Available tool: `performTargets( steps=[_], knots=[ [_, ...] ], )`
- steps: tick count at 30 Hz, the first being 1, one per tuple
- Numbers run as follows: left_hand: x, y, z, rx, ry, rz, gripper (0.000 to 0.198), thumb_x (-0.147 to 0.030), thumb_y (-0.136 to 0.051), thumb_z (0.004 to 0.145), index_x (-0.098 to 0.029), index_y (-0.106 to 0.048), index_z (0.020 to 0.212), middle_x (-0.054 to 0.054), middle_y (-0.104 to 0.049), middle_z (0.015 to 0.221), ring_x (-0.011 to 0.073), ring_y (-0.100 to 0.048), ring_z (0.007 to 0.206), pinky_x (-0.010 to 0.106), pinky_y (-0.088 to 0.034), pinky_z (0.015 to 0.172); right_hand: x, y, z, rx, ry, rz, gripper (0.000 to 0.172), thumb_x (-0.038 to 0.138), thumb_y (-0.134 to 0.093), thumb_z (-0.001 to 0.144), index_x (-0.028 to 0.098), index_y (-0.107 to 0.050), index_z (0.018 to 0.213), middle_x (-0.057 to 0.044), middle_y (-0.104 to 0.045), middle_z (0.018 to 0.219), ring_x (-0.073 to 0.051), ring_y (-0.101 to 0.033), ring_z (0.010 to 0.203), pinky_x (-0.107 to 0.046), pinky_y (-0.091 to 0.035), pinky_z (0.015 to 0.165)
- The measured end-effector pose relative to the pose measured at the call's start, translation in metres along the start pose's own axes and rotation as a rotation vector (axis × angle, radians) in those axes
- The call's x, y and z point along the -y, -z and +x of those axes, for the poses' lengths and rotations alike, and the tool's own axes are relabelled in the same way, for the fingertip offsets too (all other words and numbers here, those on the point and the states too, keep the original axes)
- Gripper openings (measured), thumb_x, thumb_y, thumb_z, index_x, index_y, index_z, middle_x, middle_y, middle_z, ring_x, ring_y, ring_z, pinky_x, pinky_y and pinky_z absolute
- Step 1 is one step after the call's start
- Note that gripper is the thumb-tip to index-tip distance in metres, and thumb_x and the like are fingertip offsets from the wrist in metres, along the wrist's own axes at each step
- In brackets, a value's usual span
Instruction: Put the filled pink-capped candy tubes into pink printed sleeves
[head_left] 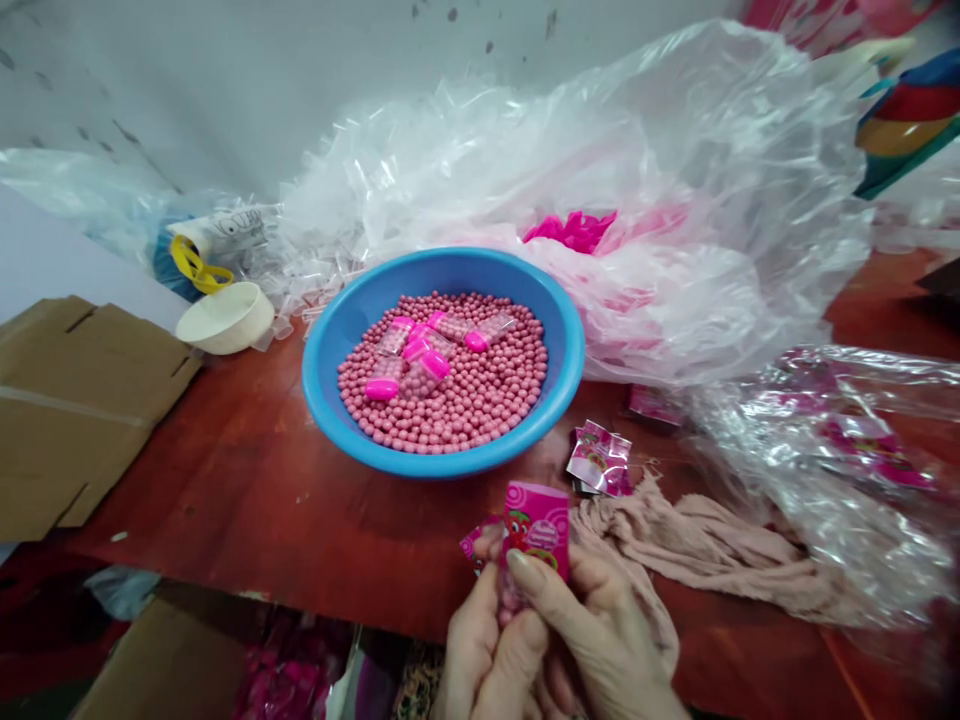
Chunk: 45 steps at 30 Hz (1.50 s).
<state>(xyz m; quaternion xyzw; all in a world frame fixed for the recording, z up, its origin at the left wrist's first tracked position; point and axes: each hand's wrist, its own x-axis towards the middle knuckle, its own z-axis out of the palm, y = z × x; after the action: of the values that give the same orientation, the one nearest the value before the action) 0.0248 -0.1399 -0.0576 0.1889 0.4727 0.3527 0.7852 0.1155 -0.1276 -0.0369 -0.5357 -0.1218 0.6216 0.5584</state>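
A small clear container of pink beads with a bright pink printed label [538, 520] stands upright between my two hands, near the table's front edge. My left hand [484, 640] grips its lower left side. My right hand [592, 630] holds it from the right, thumb across the label's lower part. Another printed label piece [472, 545] shows by my left fingers. Beyond them is a blue basin [442, 463] of pink beads [480, 400]. Several small clear containers with bright pink caps [426, 362] lie on the beads.
More printed labels [600, 457] and a beige cloth [697, 545] lie to the right, beside crinkled clear plastic [832, 480]. Large plastic bags [600, 130] are heaped behind the basin. At left are a white tape roll [226, 320] and cardboard [82, 410].
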Motion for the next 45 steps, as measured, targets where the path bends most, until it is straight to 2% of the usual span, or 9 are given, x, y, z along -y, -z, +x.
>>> performTargets(
  steps=[6,10,16,20,24,28,33,40,45],
  knots=[
    [-0.006,0.002,0.0,-0.043,0.019,-0.066,0.073,-0.05,-0.078,0.062,-0.016,-0.055,0.122,-0.003,-0.059,0.049,0.0087,-0.052,0.039,0.018,-0.035,0.041,-0.014,0.002,-0.002,0.07,-0.09,0.073,0.033,0.044,-0.078,0.066,0.019,-0.077,0.088,-0.002,-0.071,0.069,-0.009,-0.062,0.052,-0.013,-0.048,0.046],
    [-0.014,0.007,-0.001,-0.006,0.115,-0.086,0.078,-0.058,-0.069,0.069,-0.015,-0.046,0.13,-0.002,-0.061,0.049,0.0116,-0.053,0.035,0.02,-0.037,0.037,-0.021,0.005,0.002,0.138,0.064,-0.082,0.041,0.048,-0.076,0.067,0.021,-0.075,0.097,-0.006,-0.076,0.086,-0.016,-0.07,0.075,-0.019,-0.054,0.071],
    [-0.013,0.005,0.016,0.069,0.156,-0.209,0.039,-0.049,-0.075,0.068,-0.014,-0.059,0.071,-0.003,-0.061,0.05,0.0044,-0.051,0.034,0.013,-0.038,0.035,-0.036,0.056,-0.004,0.033,0.244,-0.552,0.061,0.045,-0.073,0.07,0.025,-0.06,0.126,-0.011,-0.062,0.128,-0.032,-0.052,0.123,-0.04,-0.047,0.097],
    [-0.006,0.003,0.03,0.204,0.185,-0.199,0.044,-0.056,-0.069,0.069,-0.017,-0.051,0.063,-0.002,-0.061,0.044,0.0041,-0.041,0.02,0.011,-0.016,0.019,-0.057,0.097,0.004,-0.094,0.806,-1.162,0.064,0.027,-0.056,0.086,0.029,-0.032,0.145,-0.011,-0.045,0.144,-0.033,-0.044,0.129,-0.051,-0.042,0.099],
    [0.006,0.004,0.033,0.229,0.131,-0.223,0.042,-0.056,-0.064,0.074,-0.016,-0.052,0.068,-0.002,-0.063,0.047,0.0056,-0.045,0.022,0.011,-0.02,0.019,-0.079,0.104,0.014,-0.306,1.072,-1.56,0.056,0.012,-0.039,0.091,0.027,-0.029,0.144,-0.017,-0.051,0.131,-0.036,-0.045,0.122,-0.052,-0.041,0.09],
    [0.015,0.011,0.033,0.279,0.107,-0.209,0.037,-0.052,-0.058,0.082,-0.016,-0.054,0.077,-0.002,-0.063,0.05,0.0062,-0.049,0.026,0.012,-0.025,0.022,-0.071,0.105,0.017,-0.495,1.09,-1.562,0.045,0.02,-0.042,0.092,0.01,-0.036,0.136,-0.025,-0.052,0.118,-0.034,-0.052,0.102,-0.046,-0.046,0.079],
    [0.011,0.013,0.033,0.416,0.096,-0.029,0.043,-0.049,-0.044,0.091,-0.013,-0.054,0.07,0.001,-0.062,0.047,0.0044,-0.048,0.027,0.011,-0.028,0.027,-0.055,0.112,0.034,-0.442,1.159,-1.407,0.023,0.019,-0.031,0.097,0.019,-0.053,0.097,-0.008,-0.058,0.08,-0.022,-0.056,0.076,-0.034,-0.048,0.07],
    [0.023,-0.002,0.036,0.348,0.086,-0.137,0.038,-0.053,-0.06,0.08,-0.018,-0.046,0.073,0.001,-0.065,0.053,0.0049,-0.048,0.027,0.01,-0.024,0.025,-0.043,0.118,0.033,-0.356,1.075,-1.332,0.023,0.037,-0.042,0.094,0.022,-0.059,0.09,-0.007,-0.066,0.09,-0.023,-0.062,0.087,-0.034,-0.052,0.072],
    [0.021,-0.007,0.03,0.337,0.072,-0.029,0.037,-0.051,-0.067,0.075,-0.017,-0.052,0.078,0.0,-0.067,0.056,0.0051,-0.053,0.033,0.01,-0.028,0.029,-0.019,0.101,0.002,-0.316,0.828,-0.959,0.036,0.039,-0.047,0.091,0.024,-0.057,0.123,-0.011,-0.058,0.127,-0.03,-0.049,0.121,-0.047,-0.044,0.095]
  ],
)
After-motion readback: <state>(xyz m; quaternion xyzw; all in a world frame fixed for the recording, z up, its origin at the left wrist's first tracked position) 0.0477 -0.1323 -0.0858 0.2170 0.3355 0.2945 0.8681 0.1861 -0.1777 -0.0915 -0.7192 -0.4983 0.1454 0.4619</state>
